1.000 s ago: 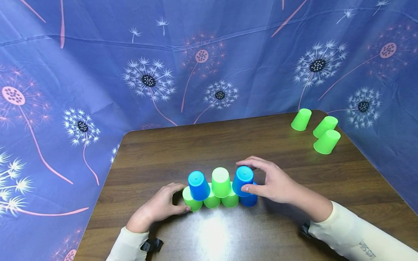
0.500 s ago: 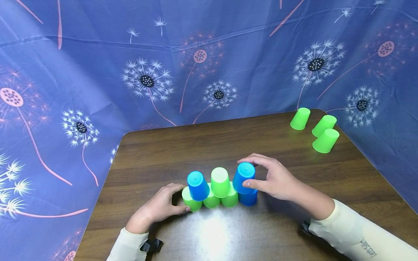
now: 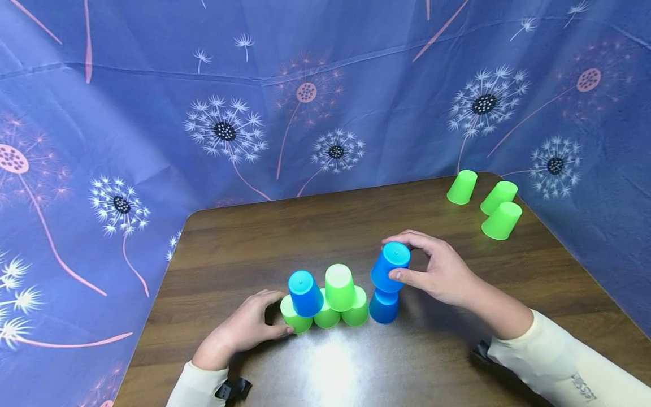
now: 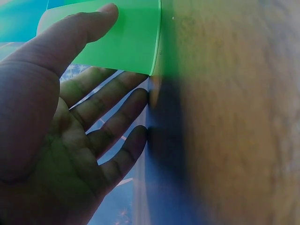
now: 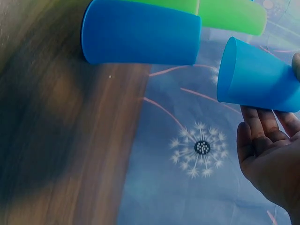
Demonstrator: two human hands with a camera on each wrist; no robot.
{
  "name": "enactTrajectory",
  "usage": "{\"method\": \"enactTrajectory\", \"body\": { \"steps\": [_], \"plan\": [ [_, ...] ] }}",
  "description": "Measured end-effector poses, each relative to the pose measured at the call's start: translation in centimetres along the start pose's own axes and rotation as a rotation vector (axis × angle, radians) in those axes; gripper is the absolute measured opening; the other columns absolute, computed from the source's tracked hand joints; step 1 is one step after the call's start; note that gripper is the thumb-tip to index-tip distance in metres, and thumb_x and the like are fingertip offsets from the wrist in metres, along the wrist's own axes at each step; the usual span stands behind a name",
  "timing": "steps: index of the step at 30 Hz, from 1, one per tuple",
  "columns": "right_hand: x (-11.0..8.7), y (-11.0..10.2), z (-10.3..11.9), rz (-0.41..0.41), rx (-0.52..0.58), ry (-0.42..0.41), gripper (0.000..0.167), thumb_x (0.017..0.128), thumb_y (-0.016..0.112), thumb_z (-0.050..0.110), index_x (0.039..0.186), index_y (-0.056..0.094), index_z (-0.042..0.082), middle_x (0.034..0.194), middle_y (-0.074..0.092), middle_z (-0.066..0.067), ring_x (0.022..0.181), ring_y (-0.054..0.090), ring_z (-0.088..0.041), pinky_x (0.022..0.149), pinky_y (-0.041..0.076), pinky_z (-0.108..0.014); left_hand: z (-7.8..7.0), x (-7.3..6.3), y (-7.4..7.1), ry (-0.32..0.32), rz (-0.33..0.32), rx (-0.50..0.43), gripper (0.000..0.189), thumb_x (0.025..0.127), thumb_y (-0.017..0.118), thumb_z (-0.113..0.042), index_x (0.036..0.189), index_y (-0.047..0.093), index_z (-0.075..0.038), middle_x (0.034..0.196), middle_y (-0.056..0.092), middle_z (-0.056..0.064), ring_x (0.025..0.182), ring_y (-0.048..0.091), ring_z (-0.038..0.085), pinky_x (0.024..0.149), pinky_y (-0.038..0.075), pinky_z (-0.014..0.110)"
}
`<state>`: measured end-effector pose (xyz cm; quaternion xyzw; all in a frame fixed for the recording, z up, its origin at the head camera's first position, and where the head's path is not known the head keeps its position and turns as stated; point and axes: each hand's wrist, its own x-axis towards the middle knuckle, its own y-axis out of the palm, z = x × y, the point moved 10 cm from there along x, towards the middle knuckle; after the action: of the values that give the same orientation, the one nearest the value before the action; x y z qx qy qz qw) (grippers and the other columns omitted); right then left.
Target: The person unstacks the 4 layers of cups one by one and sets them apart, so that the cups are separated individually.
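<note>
My right hand (image 3: pixel 447 274) grips an upside-down blue cup (image 3: pixel 387 270) between thumb and fingers. In the right wrist view this cup hangs clear of the lower blue cup (image 5: pixel 140 33), which stands at the right end of the bottom row. With thumb in front and fingers behind, my left hand (image 3: pixel 249 325) holds the leftmost green cup (image 3: pixel 295 325) of that row. Two more green cups stand between, a middle-left one (image 3: pixel 327 317) and a middle-right one (image 3: pixel 356 311). On top rest another blue cup (image 3: pixel 304 297) and a pale green cup (image 3: pixel 339 288), both upside down.
Several things share the brown wooden table (image 3: pixel 285 232). Three upside-down green cups, one of them a front cup (image 3: pixel 501 221), stand at its far right corner. A blue dandelion-print cloth (image 3: pixel 285 130) hangs along the back and sides.
My right hand has lifted the blue cup off the right end of the upper row, moving it up and to the right. My left hand stays at the leftmost green cup.
</note>
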<state>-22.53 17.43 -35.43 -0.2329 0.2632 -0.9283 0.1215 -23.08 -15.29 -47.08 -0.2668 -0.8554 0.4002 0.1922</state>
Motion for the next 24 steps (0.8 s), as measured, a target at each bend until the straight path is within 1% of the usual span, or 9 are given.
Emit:
{"method": "enactTrajectory", "body": {
  "steps": [4,9,13,16,19,24],
  "plan": [
    [-0.1,-1.0,-0.4,-0.037,-0.005,0.001,0.058,0.082,0.091,0.01,0.133,0.068,0.023,0.125,0.069,0.011,0.113,0.065,-0.013,0.092,0.052,-0.026,-0.1,-0.1,0.1,0.015,-0.009,0.001,0.052,0.082,0.092,-0.035,0.126,0.07,-0.02,0.12,0.071,-0.015,0.111,0.062,0.01,0.099,0.053,0.041],
    [-0.3,-2.6,-1.0,-0.081,-0.04,0.001,0.059,0.081,0.091,0.007,0.133,0.068,0.02,0.125,0.069,0.009,0.111,0.066,-0.011,0.089,0.052,-0.022,-0.1,-0.2,0.2,0.019,-0.013,0.003,0.053,0.08,0.093,-0.034,0.127,0.07,-0.02,0.121,0.07,-0.016,0.113,0.063,0.01,0.101,0.052,0.042],
    [-0.4,-4.0,-1.7,-0.115,-0.061,0.019,0.057,0.082,0.09,0.005,0.133,0.068,0.019,0.125,0.07,0.007,0.109,0.066,-0.009,0.087,0.051,-0.02,0.0,-0.3,0.2,0.016,-0.016,0.0,0.053,0.081,0.092,-0.034,0.126,0.07,-0.02,0.119,0.07,-0.015,0.111,0.062,0.01,0.1,0.053,0.041],
    [-0.8,-5.2,-2.4,-0.146,-0.071,0.047,0.055,0.084,0.088,0.003,0.134,0.068,0.019,0.125,0.07,0.005,0.109,0.066,-0.009,0.085,0.051,-0.02,-0.1,-0.2,0.1,0.015,-0.013,-0.004,0.053,0.082,0.092,-0.035,0.127,0.07,-0.019,0.12,0.071,-0.014,0.111,0.062,0.011,0.1,0.053,0.042],
    [-1.2,-6.4,-3.3,-0.176,-0.081,0.094,0.052,0.087,0.085,0.004,0.134,0.068,0.018,0.123,0.071,0.005,0.108,0.066,-0.009,0.084,0.05,-0.02,-0.2,-0.1,0.1,0.015,-0.007,-0.002,0.053,0.082,0.092,-0.035,0.127,0.07,-0.02,0.12,0.071,-0.013,0.112,0.062,0.011,0.1,0.053,0.042],
    [-2.0,-8.5,-4.9,-0.243,-0.127,0.166,0.05,0.088,0.086,0.009,0.134,0.069,0.015,0.118,0.071,0.01,0.102,0.065,-0.008,0.079,0.049,-0.018,-0.4,-0.1,-0.1,0.026,-0.01,0.008,0.053,0.081,0.092,-0.033,0.127,0.07,-0.018,0.12,0.071,-0.013,0.111,0.063,0.011,0.1,0.053,0.041]
  ]
}}
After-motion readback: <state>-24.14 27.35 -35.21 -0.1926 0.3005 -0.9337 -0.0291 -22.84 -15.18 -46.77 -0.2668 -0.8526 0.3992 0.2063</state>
